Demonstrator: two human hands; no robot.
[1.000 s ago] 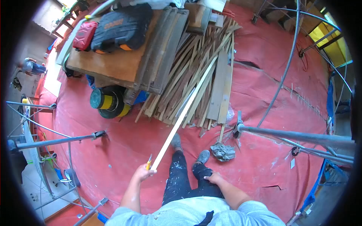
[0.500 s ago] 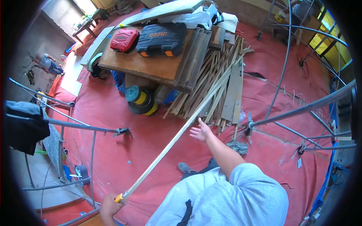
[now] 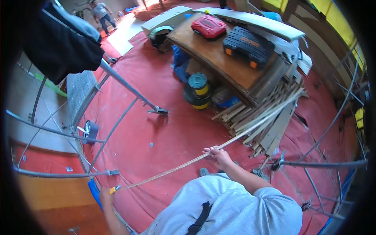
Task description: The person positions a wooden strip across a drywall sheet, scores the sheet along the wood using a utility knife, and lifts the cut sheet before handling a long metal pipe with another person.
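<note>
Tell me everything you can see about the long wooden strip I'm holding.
The long wooden strip is thin, narrow and pale tan, apparently bare wood. It looks slightly bowed, though the lens may cause that. It slants across the view above the red floor covering, its near end by the left hand and a small yellow item. Partway along, the right hand holds it. Its far part reaches over the pile of wood; whether it touches, I can't tell.
</note>
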